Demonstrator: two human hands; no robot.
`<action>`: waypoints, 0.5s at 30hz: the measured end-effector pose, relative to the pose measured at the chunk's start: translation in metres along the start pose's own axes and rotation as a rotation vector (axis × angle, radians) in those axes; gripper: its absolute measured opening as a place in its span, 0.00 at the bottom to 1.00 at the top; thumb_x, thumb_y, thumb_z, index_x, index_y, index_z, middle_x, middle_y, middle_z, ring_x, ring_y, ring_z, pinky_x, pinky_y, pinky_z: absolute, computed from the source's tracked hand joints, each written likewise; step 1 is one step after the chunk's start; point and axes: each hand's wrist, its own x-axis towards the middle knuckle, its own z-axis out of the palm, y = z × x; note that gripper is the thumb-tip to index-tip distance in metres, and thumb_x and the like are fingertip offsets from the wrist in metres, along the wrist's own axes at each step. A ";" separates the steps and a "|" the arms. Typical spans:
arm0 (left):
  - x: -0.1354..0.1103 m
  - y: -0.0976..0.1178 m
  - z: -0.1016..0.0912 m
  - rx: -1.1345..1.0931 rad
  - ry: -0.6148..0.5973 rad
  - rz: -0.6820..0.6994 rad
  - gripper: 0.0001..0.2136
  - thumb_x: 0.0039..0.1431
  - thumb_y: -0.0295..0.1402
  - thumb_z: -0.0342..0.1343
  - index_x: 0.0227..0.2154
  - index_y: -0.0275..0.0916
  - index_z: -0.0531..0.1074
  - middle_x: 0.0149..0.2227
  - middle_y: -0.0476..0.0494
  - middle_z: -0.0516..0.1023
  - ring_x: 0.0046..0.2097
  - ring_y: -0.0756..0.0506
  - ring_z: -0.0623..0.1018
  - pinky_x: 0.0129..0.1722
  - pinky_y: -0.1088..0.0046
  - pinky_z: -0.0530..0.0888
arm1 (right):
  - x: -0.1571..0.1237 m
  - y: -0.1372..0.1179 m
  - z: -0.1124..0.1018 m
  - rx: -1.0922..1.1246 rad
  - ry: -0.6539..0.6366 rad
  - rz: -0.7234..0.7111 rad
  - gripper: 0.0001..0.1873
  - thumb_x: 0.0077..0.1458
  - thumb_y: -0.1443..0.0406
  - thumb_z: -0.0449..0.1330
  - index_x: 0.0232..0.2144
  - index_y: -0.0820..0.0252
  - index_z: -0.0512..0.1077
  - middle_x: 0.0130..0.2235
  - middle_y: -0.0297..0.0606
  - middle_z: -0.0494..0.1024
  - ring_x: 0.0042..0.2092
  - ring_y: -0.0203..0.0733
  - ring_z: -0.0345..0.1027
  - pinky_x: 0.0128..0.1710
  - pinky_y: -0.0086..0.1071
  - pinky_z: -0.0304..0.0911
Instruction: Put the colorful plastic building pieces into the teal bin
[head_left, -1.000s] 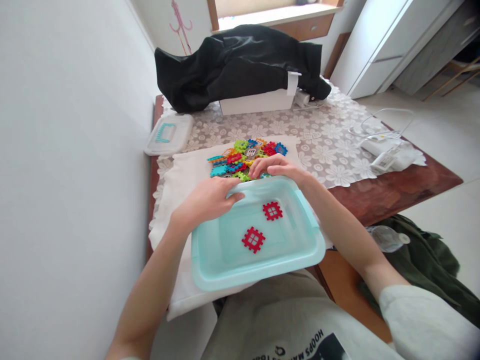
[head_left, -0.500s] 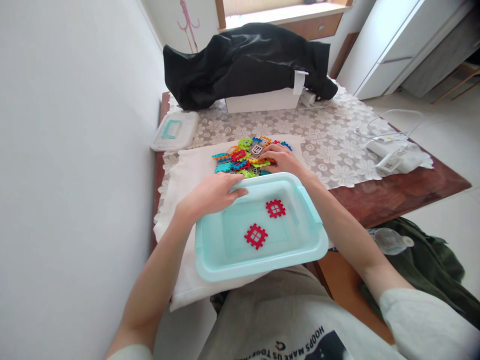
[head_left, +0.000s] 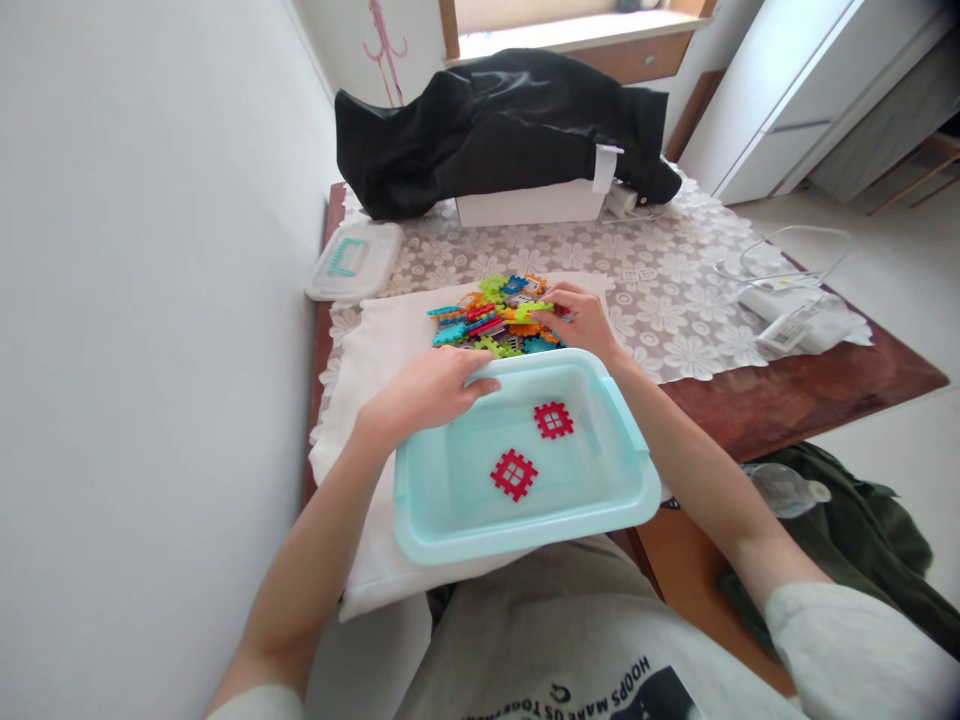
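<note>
A pale turquoise plastic bin (head_left: 450, 490) is tilted toward me at the table's near edge. Two red notched building tiles (head_left: 514, 474) with window-like centres lie apart on its bottom. My left hand (head_left: 431, 388) grips the bin's far rim, thumb inside and fingers outside. Just beyond that rim is a heap of multicoloured interlocking tiles (head_left: 487, 320). At the heap's right side, my right hand (head_left: 581, 318) has its fingers closed on a yellow-green tile (head_left: 534, 312); whether more tiles are in that grip is hard to make out.
A white cloth (head_left: 390, 350) lies under the heap, over a lace tablecloth (head_left: 667, 270). At the far left rests a clear lid (head_left: 367, 260). Black fabric (head_left: 510, 140) drapes over a white box (head_left: 525, 205). A white packet with a cable (head_left: 799, 315) lies right.
My right hand has drawn its fingers together on a yellow-green tile and shifted tiles in the heap. My left hand keeps its hold on the bin. The view has moved slightly.
</note>
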 end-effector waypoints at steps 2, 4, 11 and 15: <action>0.000 -0.001 0.000 -0.009 0.003 0.005 0.11 0.76 0.42 0.54 0.38 0.43 0.74 0.42 0.39 0.85 0.44 0.33 0.83 0.39 0.64 0.70 | 0.000 -0.006 -0.001 0.067 0.020 0.015 0.15 0.58 0.51 0.72 0.33 0.56 0.82 0.36 0.36 0.79 0.37 0.41 0.68 0.39 0.35 0.65; 0.000 -0.001 0.001 -0.019 0.008 0.010 0.11 0.76 0.42 0.54 0.39 0.43 0.74 0.43 0.39 0.85 0.45 0.33 0.83 0.39 0.64 0.70 | 0.000 -0.010 -0.001 0.167 0.027 0.041 0.16 0.58 0.50 0.73 0.33 0.56 0.82 0.36 0.35 0.79 0.37 0.39 0.68 0.38 0.34 0.64; -0.001 0.000 0.000 -0.014 0.016 0.012 0.11 0.76 0.42 0.54 0.38 0.43 0.73 0.42 0.40 0.85 0.44 0.34 0.83 0.38 0.65 0.67 | -0.002 -0.010 0.001 0.510 -0.002 0.232 0.25 0.49 0.44 0.79 0.32 0.55 0.79 0.32 0.30 0.77 0.33 0.35 0.68 0.35 0.30 0.67; -0.002 0.003 -0.002 0.001 0.007 0.000 0.11 0.76 0.41 0.54 0.37 0.43 0.73 0.42 0.40 0.85 0.44 0.34 0.83 0.37 0.65 0.67 | -0.001 -0.014 0.000 0.691 0.052 0.310 0.27 0.45 0.44 0.81 0.33 0.53 0.77 0.33 0.29 0.79 0.32 0.35 0.70 0.33 0.29 0.70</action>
